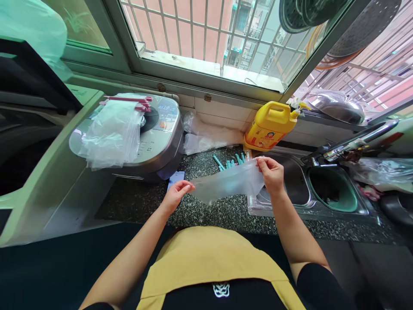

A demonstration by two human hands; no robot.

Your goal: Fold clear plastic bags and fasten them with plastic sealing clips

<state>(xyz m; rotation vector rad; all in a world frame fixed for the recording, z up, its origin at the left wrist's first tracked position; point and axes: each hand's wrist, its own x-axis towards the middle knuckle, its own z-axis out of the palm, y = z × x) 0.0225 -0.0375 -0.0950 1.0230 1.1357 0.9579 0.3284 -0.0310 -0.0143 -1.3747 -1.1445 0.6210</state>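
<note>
Speckled dark countertop [226, 213] is running beneath a barred window [209, 84], daylight coming in. Person wearing a yellow apron [209, 245] is facing the counter. Left hand [174, 196] is pinching one end of a frosted plastic bag [222, 186], thumb and finger pressing together on it. Right hand [272, 172] is gripping the opposite upper corner, thumb bearing against bent fingers. Bag is hanging between the two hands above the counter, lower edge sagging slightly.

Just beyond the bag, small teal clips [230, 164] are lying loose. Bluish card [177, 175] is resting near the left hand, partly hidden. To the left, a silver rice cooker [166, 140] is bearing a stack of clear bags [112, 133], with pink strips [145, 104] showing along the top. More crumpled plastic [214, 137] is lying against the tiles. Yellow jug [267, 127] is standing behind the sink [295, 185], where a green basin [350, 196] is filling the right-hand bowl.
</note>
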